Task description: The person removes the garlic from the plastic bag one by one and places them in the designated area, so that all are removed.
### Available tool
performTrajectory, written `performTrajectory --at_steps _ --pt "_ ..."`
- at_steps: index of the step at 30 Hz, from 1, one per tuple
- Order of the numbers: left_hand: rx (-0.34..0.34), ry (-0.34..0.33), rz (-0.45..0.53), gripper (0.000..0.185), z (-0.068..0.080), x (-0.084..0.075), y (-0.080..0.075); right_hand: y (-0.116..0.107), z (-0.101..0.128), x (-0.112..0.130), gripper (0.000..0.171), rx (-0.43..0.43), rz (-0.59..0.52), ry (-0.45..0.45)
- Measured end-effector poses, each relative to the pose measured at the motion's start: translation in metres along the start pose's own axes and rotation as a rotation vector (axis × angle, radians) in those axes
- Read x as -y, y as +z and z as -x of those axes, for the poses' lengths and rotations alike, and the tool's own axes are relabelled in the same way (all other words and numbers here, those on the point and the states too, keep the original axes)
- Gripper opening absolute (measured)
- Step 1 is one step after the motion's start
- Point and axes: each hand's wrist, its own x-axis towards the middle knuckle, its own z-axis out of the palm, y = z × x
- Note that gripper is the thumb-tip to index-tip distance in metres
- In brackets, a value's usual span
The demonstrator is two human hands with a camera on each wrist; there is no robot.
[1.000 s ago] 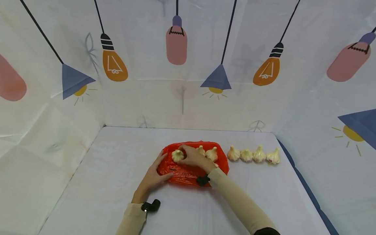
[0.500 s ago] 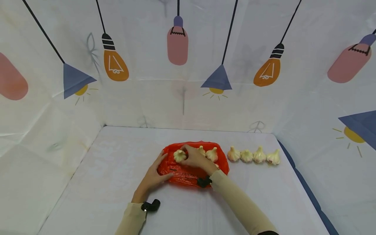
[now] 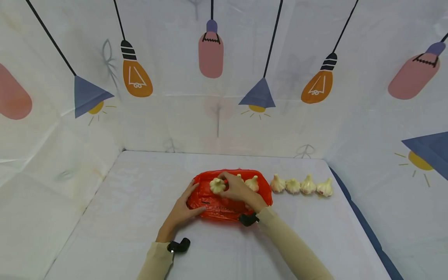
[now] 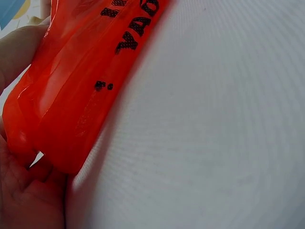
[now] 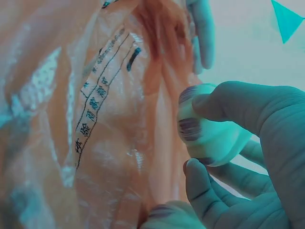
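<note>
A red plastic bag [image 3: 210, 208] with dark print lies spread wide on the white table. My right hand [image 3: 236, 190] pinches a garlic bulb [image 3: 217, 186] over the bag, between thumb and fingertips in the right wrist view. Just right of that hand, another garlic bulb [image 3: 252, 183] sits in the bag, with one more partly hidden behind the fingers. At the bag's left end, my left hand [image 3: 181, 211] holds its side, thumb along the near edge; the left wrist view shows the bag's plastic [image 4: 71, 109] between thumb and fingers.
Several garlic bulbs [image 3: 308, 184] stand in a row on the table [image 3: 122, 217], right of the bag. A white cloth printed with lamps [image 3: 175, 116] hangs behind and along both sides.
My right hand has moved the pinched garlic bulb a little to the right across the bag. The left hand keeps its place on the bag's side.
</note>
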Motion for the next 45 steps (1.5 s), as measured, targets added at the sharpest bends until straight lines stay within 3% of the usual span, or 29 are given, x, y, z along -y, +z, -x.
performTrajectory --at_steps 9,20,25,45 --pt "-0.003 -0.017 -0.014 0.093 -0.001 -0.002 0.001 -0.011 0.019 0.005 0.050 -0.047 -0.050 0.008" --pt "-0.009 -0.041 -0.012 0.094 -0.001 -0.002 0.001 -0.030 0.053 0.010 0.057 -0.174 -0.184 0.027" --pt "-0.012 -0.041 -0.025 0.093 -0.001 -0.003 0.002 -0.037 0.071 0.008 0.056 -0.238 -0.211 0.077" --pt "-0.006 -0.026 -0.012 0.093 0.000 -0.003 0.001 -0.065 0.145 -0.024 0.060 -0.498 -0.262 0.186"
